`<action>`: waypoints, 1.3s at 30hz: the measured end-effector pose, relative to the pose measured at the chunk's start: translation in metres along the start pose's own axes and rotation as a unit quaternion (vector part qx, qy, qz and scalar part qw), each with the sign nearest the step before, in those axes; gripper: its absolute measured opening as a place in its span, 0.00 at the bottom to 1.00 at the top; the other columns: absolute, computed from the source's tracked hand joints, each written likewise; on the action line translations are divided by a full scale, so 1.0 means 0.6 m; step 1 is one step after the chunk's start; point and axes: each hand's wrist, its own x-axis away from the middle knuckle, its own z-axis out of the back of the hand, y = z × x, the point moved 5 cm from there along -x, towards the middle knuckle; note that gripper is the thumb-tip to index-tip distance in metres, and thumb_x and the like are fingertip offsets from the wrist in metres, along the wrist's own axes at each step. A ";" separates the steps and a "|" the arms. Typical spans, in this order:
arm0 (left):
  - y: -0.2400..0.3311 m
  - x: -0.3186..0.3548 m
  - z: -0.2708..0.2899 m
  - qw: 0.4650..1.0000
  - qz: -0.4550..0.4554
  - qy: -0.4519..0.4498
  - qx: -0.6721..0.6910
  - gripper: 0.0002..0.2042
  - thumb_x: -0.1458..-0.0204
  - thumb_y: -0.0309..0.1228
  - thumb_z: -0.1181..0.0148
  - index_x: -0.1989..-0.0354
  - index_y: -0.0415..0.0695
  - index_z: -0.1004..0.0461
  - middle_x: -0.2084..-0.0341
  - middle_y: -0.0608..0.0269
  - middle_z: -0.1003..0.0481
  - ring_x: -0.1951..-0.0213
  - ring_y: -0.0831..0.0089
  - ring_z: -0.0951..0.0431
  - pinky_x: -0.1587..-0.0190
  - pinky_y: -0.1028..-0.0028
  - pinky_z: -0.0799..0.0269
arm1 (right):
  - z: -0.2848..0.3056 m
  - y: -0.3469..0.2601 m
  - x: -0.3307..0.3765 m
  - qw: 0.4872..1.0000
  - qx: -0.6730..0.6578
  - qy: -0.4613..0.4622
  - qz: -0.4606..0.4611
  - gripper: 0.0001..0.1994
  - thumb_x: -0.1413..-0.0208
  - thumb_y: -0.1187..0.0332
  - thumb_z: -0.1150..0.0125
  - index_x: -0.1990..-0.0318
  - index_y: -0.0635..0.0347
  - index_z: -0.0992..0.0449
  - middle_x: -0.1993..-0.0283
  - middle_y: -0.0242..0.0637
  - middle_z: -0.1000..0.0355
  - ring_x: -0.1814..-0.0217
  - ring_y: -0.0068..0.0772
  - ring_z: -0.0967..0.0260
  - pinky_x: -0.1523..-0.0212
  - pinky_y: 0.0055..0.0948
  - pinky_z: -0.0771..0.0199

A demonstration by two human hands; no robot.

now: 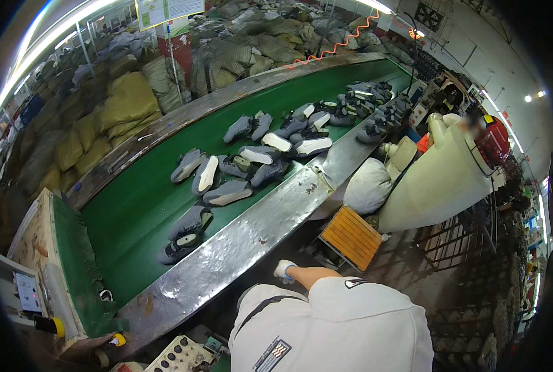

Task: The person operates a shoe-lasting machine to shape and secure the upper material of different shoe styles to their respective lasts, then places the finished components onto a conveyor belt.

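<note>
My right hand (284,271), in a white glove, reaches forward just below the metal side rail (239,245) of a green conveyor belt (133,211). It touches nothing I can make out, and its fingers are too small to read. My left hand is out of view; only my white shirt (338,328) shows at the bottom. Several grey shoes with white soles lie on the belt, the nearest pair (186,232) up and to the left of my hand, and a denser cluster (258,158) farther along.
A person in a white garment (437,180) stands at the belt's right side. A slatted orange stool (351,237) and a white bag (368,185) sit between us. Yellow-green sacks (127,102) pile up behind the belt. A control box (177,356) is at the bottom left.
</note>
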 end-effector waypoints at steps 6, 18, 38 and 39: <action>0.059 -0.005 0.060 0.995 0.022 -0.090 0.024 0.12 0.45 0.39 0.38 0.69 0.44 0.15 0.75 0.54 0.18 0.78 0.58 0.20 0.75 0.62 0.27 | -0.118 -0.230 -0.017 0.970 0.088 -0.038 0.221 0.13 0.48 0.64 0.38 0.71 0.67 0.18 0.76 0.45 0.22 0.79 0.41 0.24 0.75 0.40 0.22; -0.005 0.022 0.003 0.995 0.087 -0.031 0.036 0.08 0.46 0.31 0.38 0.62 0.41 0.18 0.66 0.53 0.19 0.66 0.50 0.20 0.64 0.57 0.25 | -0.274 -0.365 0.019 0.871 0.330 -0.064 0.357 0.16 0.50 0.58 0.38 0.70 0.64 0.16 0.74 0.46 0.20 0.73 0.39 0.19 0.66 0.39 0.19; -0.003 -0.005 0.003 0.987 0.160 -0.034 0.004 0.03 0.48 0.29 0.36 0.69 0.43 0.19 0.67 0.59 0.19 0.64 0.56 0.19 0.64 0.60 0.23 | -0.490 -0.469 0.003 0.666 0.637 -0.146 0.360 0.24 0.53 0.52 0.36 0.57 0.65 0.16 0.52 0.57 0.21 0.49 0.56 0.22 0.48 0.46 0.24; -0.005 -0.003 0.004 0.983 0.176 -0.045 0.007 0.05 0.48 0.28 0.37 0.65 0.42 0.20 0.64 0.56 0.19 0.62 0.54 0.19 0.63 0.59 0.23 | -0.501 -0.475 0.010 0.660 0.641 -0.155 0.360 0.24 0.53 0.52 0.36 0.58 0.65 0.16 0.52 0.57 0.21 0.49 0.56 0.22 0.48 0.46 0.24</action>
